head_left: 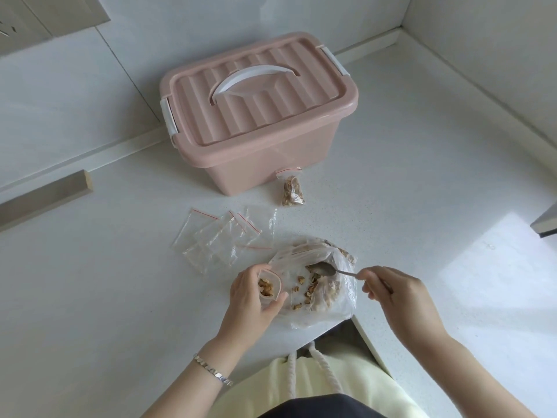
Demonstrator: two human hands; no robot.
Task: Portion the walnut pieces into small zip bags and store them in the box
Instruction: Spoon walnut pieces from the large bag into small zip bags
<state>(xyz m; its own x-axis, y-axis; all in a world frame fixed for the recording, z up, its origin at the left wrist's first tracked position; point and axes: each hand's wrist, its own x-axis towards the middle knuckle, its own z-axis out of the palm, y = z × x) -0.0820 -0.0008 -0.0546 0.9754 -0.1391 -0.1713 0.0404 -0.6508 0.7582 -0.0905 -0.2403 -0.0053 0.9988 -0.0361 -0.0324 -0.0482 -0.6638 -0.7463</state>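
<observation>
**While the left hand cups a small clear zip bag, the right hand works a thin metal spoon**

As the left fingers and thumb curl round the small bag and hold its mouth wide, a clump of walnut shows inside it. The right hand pinches the spoon's handle. The spoon's bowl lies inside a large crumpled clear plastic bag at the near edge of the white speckled surface, among loose brown walnut pieces. The two hands are apart, one at each side of that big bag.

Just beyond it, toward the middle of the surface, several flat empty zip bags with red strips lie overlapping. A pink ribbed plastic box with a white handle and latches stands by the far edge, its lid on. One filled zip bag of walnuts lies at the foot of the box's near wall.
</observation>
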